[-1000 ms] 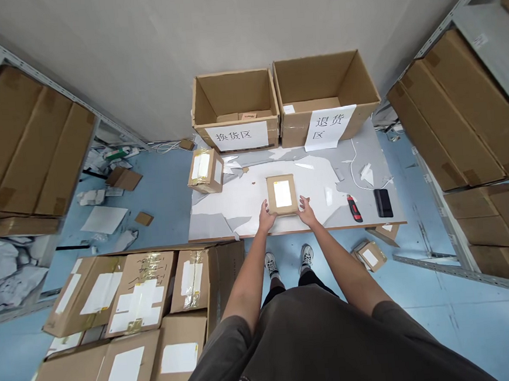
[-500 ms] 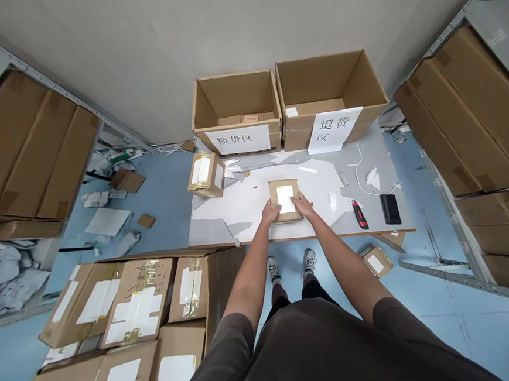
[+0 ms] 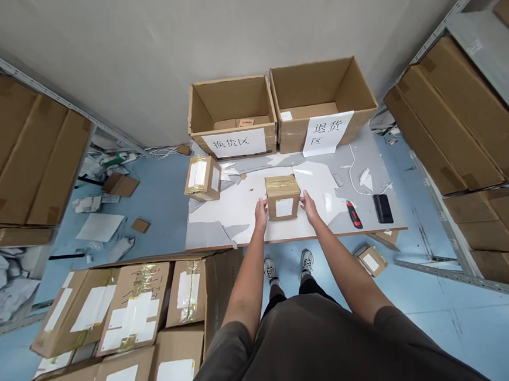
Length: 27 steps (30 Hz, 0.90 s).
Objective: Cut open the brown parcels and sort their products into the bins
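A small cardboard box stands upright on the table, its taped top up and a white label on the side facing me. My left hand is just off its left side, fingers stretched out. On the other side, my right hand is open with fingertips close to the box edge; whether they touch is too fine to tell. A red and black box cutter and a black phone lie to the right. Another taped box sits at the table's left edge.
Two large open cartons with handwritten signs, one on the left and one on the right, stand along the back. A white cable and paper scraps lie on the table. At lower left is a big carton of parcels. Loaded shelves flank both sides.
The box has turned from label facing up to standing upright, taped top up. My hands have moved apart from gripping it to its two sides, fingers loosened.
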{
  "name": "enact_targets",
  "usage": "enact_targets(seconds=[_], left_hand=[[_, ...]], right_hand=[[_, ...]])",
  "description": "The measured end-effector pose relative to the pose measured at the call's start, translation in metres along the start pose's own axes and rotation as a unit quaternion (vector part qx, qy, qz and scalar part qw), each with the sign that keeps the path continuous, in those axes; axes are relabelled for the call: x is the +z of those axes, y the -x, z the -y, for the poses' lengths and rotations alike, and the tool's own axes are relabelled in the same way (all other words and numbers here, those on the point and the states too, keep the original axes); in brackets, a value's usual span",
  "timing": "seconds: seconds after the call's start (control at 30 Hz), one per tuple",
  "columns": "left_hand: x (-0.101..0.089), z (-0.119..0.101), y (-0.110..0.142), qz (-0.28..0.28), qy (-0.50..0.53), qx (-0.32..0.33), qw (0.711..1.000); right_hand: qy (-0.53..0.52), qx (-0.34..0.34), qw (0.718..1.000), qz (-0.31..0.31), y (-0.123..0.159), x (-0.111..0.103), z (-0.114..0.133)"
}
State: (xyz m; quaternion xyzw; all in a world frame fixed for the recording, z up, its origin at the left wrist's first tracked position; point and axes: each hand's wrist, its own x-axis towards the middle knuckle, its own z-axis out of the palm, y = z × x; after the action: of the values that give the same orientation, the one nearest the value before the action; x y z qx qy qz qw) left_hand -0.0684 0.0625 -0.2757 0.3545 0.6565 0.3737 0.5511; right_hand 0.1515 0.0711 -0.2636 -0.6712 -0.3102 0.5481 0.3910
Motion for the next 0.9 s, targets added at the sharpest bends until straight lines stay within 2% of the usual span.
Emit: enact_targets(seconds=[0.13,0.33,0.43,0.6,0.77,0.9], left_hand=[[-0.007,-0.004,0.000,0.016,0.058,-0.029,0.998],[-0.021,-0.005,0.000,0.052,-0.036,-0.073,0.995],[-0.022,-0.004,0.004,0.049,-0.054,-0.119,0.990],[-0.014,-0.007,0.011,0.051,-0.045,-0.167,0.984],[-0.009,-0.018,0.006,0.048,-0.039,-0.199,0.978],[-0.009,-0.025,0.001,0.064,-0.036,-0.169,0.983]], right_hand=[[0.024,0.013,1.000,0.002,0.007,0.001,-0.002],[0.033,0.021,0.998,0.058,0.015,-0.011,-0.003],[0.068,0.039,0.995,0.067,0.018,-0.018,-0.003],[0.104,0.062,0.992,0.043,0.014,-0.023,0.001],[0.142,0.001,0.988,0.065,-0.003,-0.012,0.013],[0.177,-0.041,0.982,0.054,-0.014,-0.003,0.017]])
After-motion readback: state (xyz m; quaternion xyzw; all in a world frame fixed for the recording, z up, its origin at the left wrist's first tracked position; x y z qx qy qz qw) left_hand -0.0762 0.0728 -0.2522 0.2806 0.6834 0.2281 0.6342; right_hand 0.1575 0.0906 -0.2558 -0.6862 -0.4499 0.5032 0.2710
